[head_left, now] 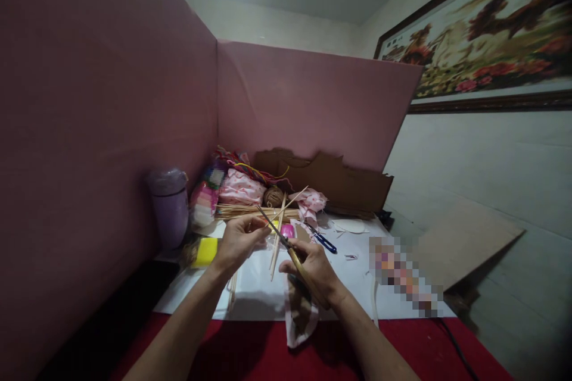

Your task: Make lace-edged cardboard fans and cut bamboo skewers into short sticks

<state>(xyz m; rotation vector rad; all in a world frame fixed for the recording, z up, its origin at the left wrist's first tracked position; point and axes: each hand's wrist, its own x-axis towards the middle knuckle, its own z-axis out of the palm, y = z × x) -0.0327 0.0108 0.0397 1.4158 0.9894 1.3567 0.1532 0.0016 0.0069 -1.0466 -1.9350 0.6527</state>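
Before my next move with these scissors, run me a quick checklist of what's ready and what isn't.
1. Scissors held by their handles in the right hand: ok.
2. Thin stick steadied by the left hand: ok, it looks pinched at the fingertips.
3. Left fingertips safely away from the blades: cannot tell; they appear close in this one view.
4. Stick seated between the blades: cannot tell; the crossing is too small to make out.
5. Space below the right hand free: not ok; a brown piece with pale edging lies there.
6. Purple cup upright and apart from both hands: ok.
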